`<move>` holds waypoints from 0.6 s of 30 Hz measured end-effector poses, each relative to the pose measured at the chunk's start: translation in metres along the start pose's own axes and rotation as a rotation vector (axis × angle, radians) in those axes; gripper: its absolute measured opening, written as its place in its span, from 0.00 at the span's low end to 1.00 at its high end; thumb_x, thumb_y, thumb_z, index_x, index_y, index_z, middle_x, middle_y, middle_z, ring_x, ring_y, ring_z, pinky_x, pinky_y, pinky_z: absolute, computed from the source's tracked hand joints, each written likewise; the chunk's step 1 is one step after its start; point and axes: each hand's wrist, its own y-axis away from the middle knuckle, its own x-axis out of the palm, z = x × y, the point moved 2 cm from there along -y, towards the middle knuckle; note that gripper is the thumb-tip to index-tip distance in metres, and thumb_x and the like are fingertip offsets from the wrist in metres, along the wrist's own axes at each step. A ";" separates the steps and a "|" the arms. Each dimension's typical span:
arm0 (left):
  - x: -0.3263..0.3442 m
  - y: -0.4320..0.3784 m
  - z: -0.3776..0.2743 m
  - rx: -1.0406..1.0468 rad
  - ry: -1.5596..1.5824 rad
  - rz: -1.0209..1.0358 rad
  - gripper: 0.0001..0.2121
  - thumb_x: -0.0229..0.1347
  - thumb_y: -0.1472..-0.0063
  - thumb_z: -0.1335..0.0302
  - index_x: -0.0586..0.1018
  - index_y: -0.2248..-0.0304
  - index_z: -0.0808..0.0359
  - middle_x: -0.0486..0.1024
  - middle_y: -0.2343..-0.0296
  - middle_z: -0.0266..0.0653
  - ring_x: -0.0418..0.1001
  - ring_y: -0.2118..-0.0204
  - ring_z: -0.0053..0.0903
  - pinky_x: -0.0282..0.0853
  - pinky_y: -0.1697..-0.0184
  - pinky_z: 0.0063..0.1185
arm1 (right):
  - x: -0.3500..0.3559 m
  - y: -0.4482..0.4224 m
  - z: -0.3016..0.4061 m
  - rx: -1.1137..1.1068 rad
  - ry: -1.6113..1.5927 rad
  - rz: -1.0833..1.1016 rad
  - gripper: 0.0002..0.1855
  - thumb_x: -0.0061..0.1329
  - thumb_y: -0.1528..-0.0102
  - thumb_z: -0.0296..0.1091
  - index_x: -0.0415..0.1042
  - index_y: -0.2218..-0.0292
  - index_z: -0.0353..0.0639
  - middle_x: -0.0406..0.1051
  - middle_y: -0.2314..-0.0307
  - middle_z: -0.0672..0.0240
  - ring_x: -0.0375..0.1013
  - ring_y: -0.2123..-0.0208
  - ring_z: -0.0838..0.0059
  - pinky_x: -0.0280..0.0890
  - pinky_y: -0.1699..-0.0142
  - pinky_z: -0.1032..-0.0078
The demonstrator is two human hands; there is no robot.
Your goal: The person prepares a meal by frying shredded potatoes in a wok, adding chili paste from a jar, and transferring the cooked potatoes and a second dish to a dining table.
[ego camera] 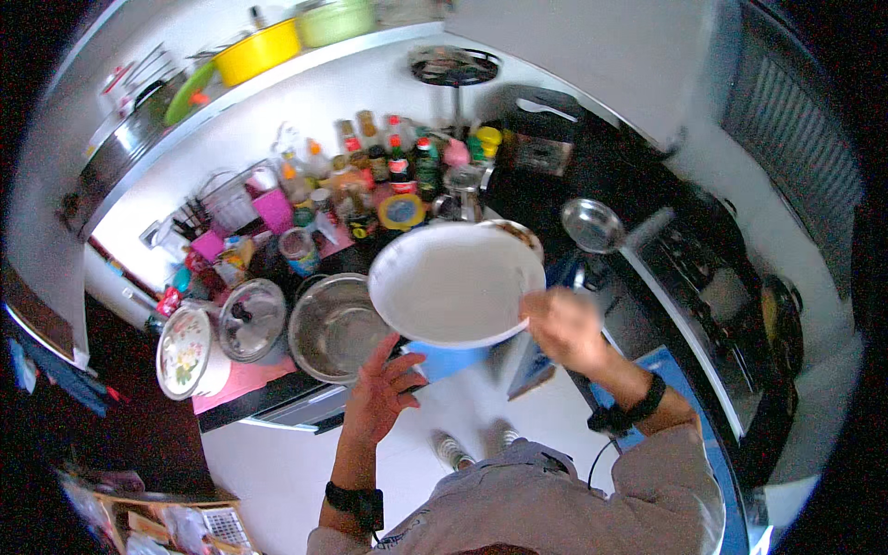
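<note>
A large white round bowl (pixel 454 284) is held up in front of me, its wide pale face turned towards the camera. My right hand (pixel 565 329), somewhat blurred, grips its rim at the right. Just below the bowl's left edge is my left hand (pixel 381 385), fingers spread and holding nothing; whether its index fingertip touches the rim I cannot tell. Behind that hand a wide metal pot (pixel 340 326) stands on the dark counter, partly covered by the bowl. Beside the pot are a pot with a glass lid (pixel 253 319) and a floral-patterned white enamel basin or lid (pixel 184 354).
Bottles and jars (pixel 399 163) crowd the counter along the wall. A small metal bowl (pixel 593 225) lies near the gas stove (pixel 707 291) at the right. A shelf above carries a yellow basin (pixel 257 52). An open drawer or door (pixel 531 368) juts out below the bowl.
</note>
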 end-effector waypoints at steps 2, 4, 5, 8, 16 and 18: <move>0.033 -0.007 0.029 -0.155 0.078 0.125 0.24 0.39 0.52 0.58 0.53 0.59 0.64 0.61 0.66 0.43 0.64 0.68 0.28 0.63 0.72 0.21 | -0.020 0.054 0.010 0.046 0.007 0.071 0.13 0.43 0.71 0.22 0.63 0.76 0.38 0.63 0.77 0.63 0.64 0.77 0.70 0.61 0.74 0.77; 0.066 -0.013 0.061 -0.207 -0.133 0.146 0.24 0.39 0.51 0.59 0.50 0.58 0.64 0.59 0.64 0.44 0.63 0.66 0.30 0.63 0.69 0.24 | -0.048 0.104 0.017 0.010 0.102 0.038 0.11 0.43 0.70 0.20 0.63 0.77 0.37 0.64 0.77 0.62 0.64 0.78 0.71 0.60 0.76 0.79; 0.082 -0.017 0.082 -0.323 -0.256 0.099 0.24 0.39 0.51 0.61 0.49 0.57 0.64 0.58 0.64 0.44 0.63 0.66 0.30 0.63 0.68 0.25 | -0.061 0.129 0.019 0.085 0.090 0.090 0.11 0.44 0.69 0.19 0.63 0.77 0.36 0.64 0.77 0.61 0.64 0.79 0.71 0.59 0.78 0.80; 0.133 -0.026 0.144 -0.432 -0.337 0.147 0.23 0.39 0.52 0.67 0.47 0.57 0.63 0.58 0.64 0.43 0.62 0.64 0.30 0.62 0.67 0.26 | -0.113 0.203 0.039 0.174 0.241 0.072 0.11 0.42 0.71 0.24 0.64 0.77 0.38 0.63 0.77 0.64 0.64 0.78 0.72 0.60 0.75 0.78; 0.275 -0.008 0.295 -0.653 -0.135 0.249 0.22 0.40 0.58 0.76 0.53 0.60 0.61 0.60 0.65 0.40 0.63 0.66 0.28 0.63 0.66 0.26 | -0.260 0.337 0.083 0.432 0.412 0.019 0.12 0.44 0.71 0.20 0.62 0.77 0.39 0.63 0.76 0.64 0.63 0.79 0.72 0.58 0.77 0.79; 0.296 -0.008 0.313 -0.696 -0.126 0.331 0.21 0.41 0.58 0.75 0.53 0.60 0.62 0.60 0.66 0.40 0.63 0.67 0.28 0.63 0.67 0.26 | -0.288 0.359 0.089 0.564 0.400 0.025 0.14 0.44 0.71 0.17 0.60 0.77 0.39 0.63 0.76 0.62 0.64 0.79 0.70 0.58 0.78 0.79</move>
